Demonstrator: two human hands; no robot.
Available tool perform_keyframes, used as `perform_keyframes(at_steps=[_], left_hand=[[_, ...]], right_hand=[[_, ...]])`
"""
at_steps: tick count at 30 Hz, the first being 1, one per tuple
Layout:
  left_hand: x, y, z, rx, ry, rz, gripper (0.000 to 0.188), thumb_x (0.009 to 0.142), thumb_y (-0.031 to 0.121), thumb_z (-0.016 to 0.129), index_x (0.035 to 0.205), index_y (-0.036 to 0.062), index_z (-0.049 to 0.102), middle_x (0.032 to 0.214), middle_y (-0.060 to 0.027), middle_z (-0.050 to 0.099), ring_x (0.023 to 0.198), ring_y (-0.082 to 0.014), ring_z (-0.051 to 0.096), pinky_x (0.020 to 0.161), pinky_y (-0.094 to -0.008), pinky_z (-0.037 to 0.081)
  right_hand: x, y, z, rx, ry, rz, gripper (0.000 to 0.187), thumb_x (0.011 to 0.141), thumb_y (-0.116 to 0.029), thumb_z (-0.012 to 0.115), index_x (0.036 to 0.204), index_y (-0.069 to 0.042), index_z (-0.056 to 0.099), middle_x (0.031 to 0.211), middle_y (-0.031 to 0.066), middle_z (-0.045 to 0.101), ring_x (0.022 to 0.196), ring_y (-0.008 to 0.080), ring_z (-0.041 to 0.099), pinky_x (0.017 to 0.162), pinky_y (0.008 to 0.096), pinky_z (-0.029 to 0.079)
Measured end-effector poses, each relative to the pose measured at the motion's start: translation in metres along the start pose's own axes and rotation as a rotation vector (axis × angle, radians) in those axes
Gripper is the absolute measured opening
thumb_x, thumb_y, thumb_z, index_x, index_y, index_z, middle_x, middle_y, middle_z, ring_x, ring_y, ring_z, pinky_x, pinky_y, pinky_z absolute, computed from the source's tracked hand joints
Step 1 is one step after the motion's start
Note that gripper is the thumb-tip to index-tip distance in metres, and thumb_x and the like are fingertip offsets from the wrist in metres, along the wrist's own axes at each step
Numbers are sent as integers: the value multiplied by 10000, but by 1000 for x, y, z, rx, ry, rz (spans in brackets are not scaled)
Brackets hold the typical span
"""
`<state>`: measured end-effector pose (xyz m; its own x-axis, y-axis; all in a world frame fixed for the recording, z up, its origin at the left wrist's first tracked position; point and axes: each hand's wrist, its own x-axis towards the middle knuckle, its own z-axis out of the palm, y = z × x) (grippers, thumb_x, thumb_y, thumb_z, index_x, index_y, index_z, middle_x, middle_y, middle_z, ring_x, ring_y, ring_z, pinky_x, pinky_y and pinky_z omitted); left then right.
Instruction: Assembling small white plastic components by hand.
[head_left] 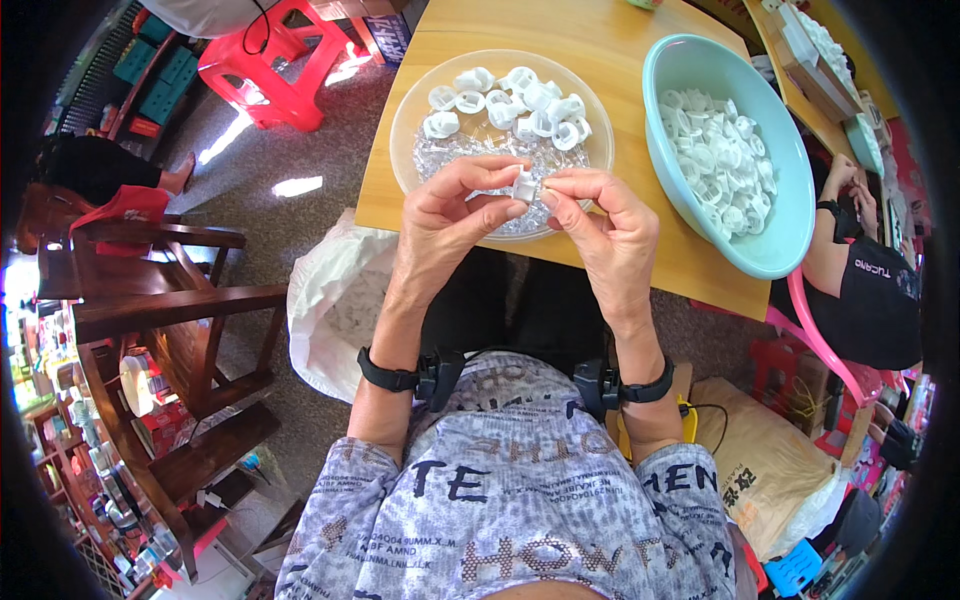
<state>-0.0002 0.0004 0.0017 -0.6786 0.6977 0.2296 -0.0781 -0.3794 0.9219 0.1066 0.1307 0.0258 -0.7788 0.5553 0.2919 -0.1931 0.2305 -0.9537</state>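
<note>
My left hand (455, 208) pinches a small white plastic part (523, 187) between thumb and fingers, above the near half of a round clear tray (402, 148). My right hand (607, 222) is closed in a pinch at the part's right side; whatever sits between those fingertips is too small to make out. White ring-shaped plastic pieces (540, 97) are heaped in the tray's far half. Small clear plastic pieces (447, 155) lie spread over the rest of it, partly hidden behind my hands.
Right of the tray, a light blue basin (656, 150) holds many white plastic pieces (722, 165). Both stand on a wooden table (445, 30). A white sack (320, 330) is below its left edge. Another person (835, 240) sits at the right. A wooden chair (180, 320) stands left.
</note>
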Motion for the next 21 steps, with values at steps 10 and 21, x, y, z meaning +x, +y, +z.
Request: perform_keyframes(at_steps=[10, 21], left_hand=[[1, -8, -1, 76, -30, -10, 178, 763, -66, 714, 917, -3, 652, 1121, -142, 616, 1032, -157, 587, 849, -272, 516], [37, 6, -7, 897, 105, -108, 270, 789, 84, 686, 1054, 35, 674, 994, -109, 655, 807, -247, 622, 719, -323, 493]], right_hand=[[3, 13, -6, -30, -76, 25, 61, 832, -13, 674, 881, 6, 643, 859, 58, 664, 738, 94, 611, 613, 232, 512], [36, -28, -84, -405, 451, -88, 123, 870, -98, 665, 965, -20, 657, 904, 32, 651, 760, 86, 577, 637, 215, 500]])
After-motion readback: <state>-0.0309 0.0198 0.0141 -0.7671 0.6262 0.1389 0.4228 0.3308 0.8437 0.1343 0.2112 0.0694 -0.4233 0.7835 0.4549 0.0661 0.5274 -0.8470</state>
